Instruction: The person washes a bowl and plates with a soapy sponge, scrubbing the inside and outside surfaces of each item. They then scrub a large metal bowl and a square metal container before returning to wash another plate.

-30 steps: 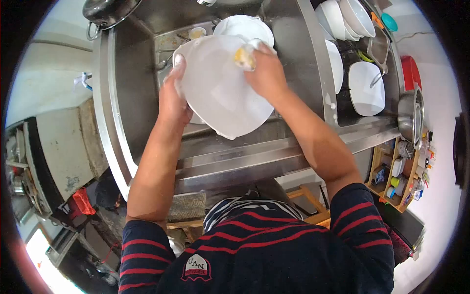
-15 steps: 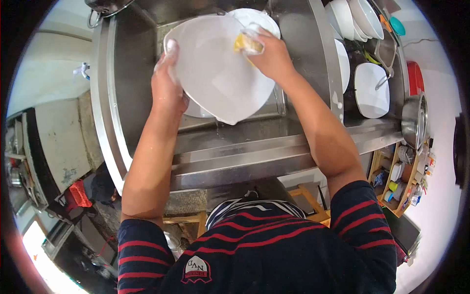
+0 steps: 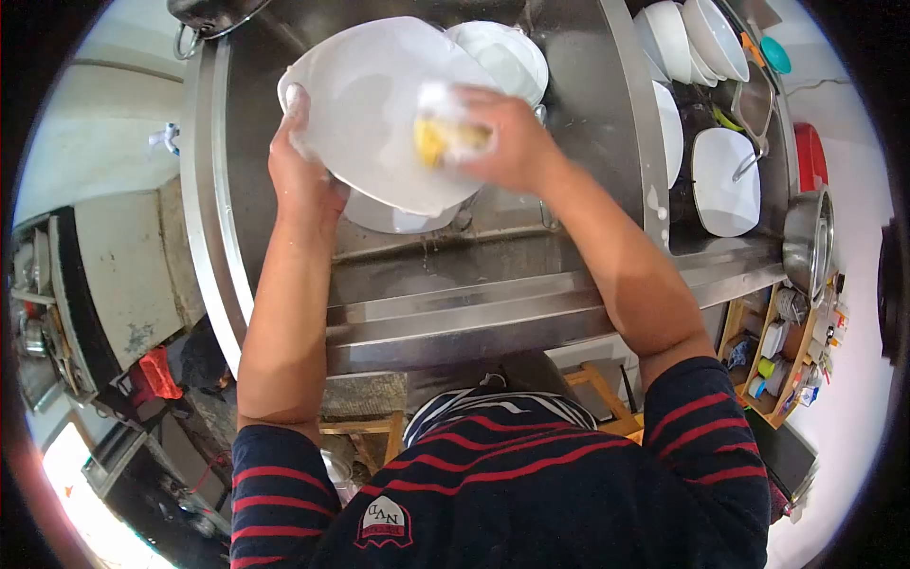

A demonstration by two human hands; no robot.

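A large white plate [image 3: 355, 114] with rounded corners is held tilted over the metal sink [image 3: 493, 256]. My left hand [image 3: 305, 156] grips its left edge, thumb on the upper face and fingers underneath. In my right hand [image 3: 512, 137] is a yellow sponge [image 3: 432, 142] with white foam, pressed near the plate's right side; motion blurs it. Behind the plate, a white bowl [image 3: 507, 57] rests in the sink. Part of another white dish [image 3: 398, 220] shows below the held plate, mostly covered by it.
To the right, a second basin holds stacked white bowls [image 3: 711, 38] and a square white plate [image 3: 726, 185]. A metal pot [image 3: 213, 14] stands at the upper left corner. A steel basin [image 3: 806, 237] and a wooden shelf [image 3: 773, 351] are at the far right.
The plate has shifted left and turned in my left hand. My right hand has moved the sponge left and downward across the plate.
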